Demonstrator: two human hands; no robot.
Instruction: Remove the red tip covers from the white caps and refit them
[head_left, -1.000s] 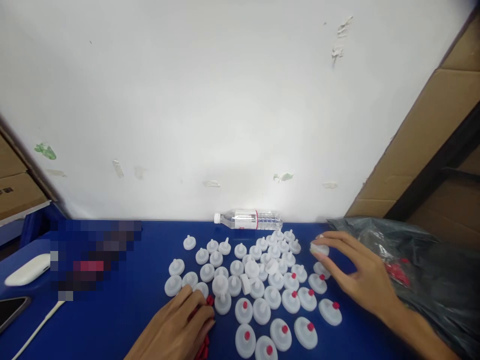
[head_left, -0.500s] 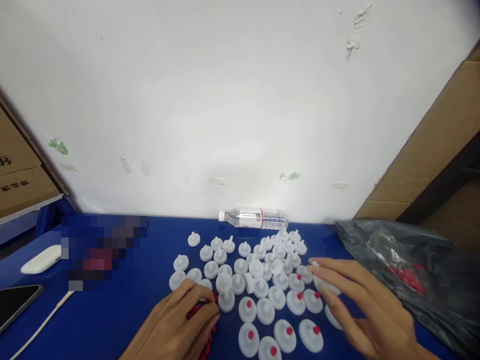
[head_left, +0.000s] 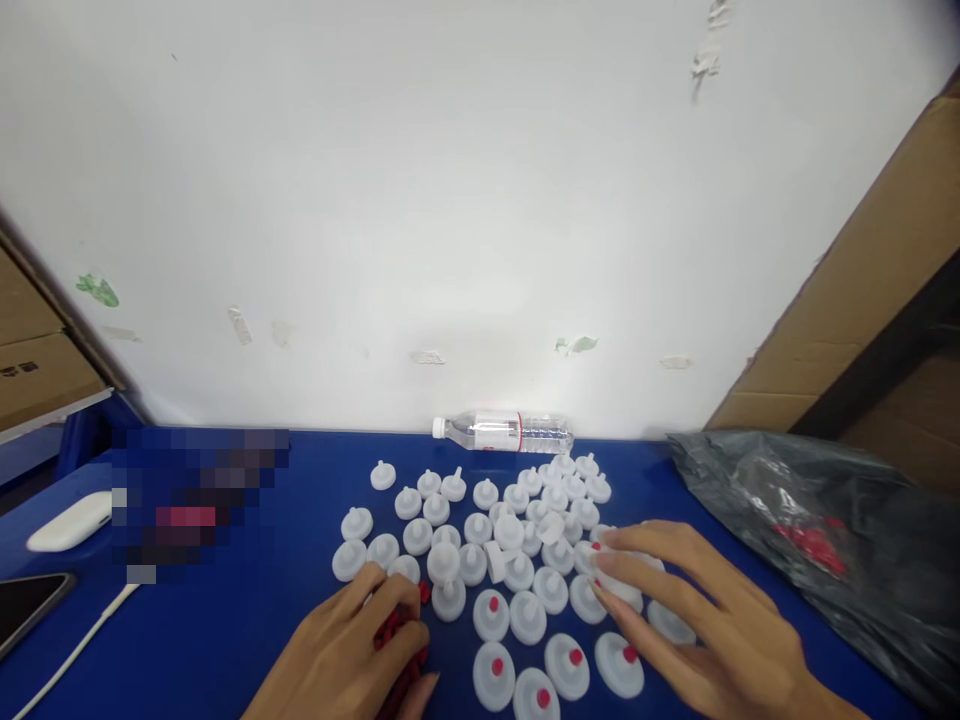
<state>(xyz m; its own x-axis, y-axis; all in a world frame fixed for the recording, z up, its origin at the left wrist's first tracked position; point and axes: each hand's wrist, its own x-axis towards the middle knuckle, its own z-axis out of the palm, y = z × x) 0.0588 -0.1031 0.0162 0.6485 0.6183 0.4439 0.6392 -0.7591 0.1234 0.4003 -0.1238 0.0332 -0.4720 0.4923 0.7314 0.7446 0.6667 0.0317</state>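
My left hand (head_left: 356,640) is curled over a pile of small red caps (head_left: 390,635) on the blue table, thumb and fingers bent in around them. Its fingertips are partly hidden. To its right lie many white translucent plastic discs with short spouts (head_left: 527,617). Several near ones carry a red cap on the spout, such as the capped disc (head_left: 568,667). My right hand (head_left: 712,620) reaches over the right side of the group, fingers stretched and apart. Its fingertips are at a capped disc (head_left: 585,598), seemingly touching it, and partly cover other discs.
A clear plastic bottle (head_left: 499,432) lies on its side against the white wall. A dark grey plastic bag (head_left: 847,560) with red pieces in clear wrap sits at right. A phone (head_left: 34,605), white case (head_left: 69,521) and white cable (head_left: 82,645) lie at left.
My right hand has shifted slightly left, onto the capped discs. My left hand has moved a little over the red caps, its thumb now lower and apart. The view has shifted slightly.
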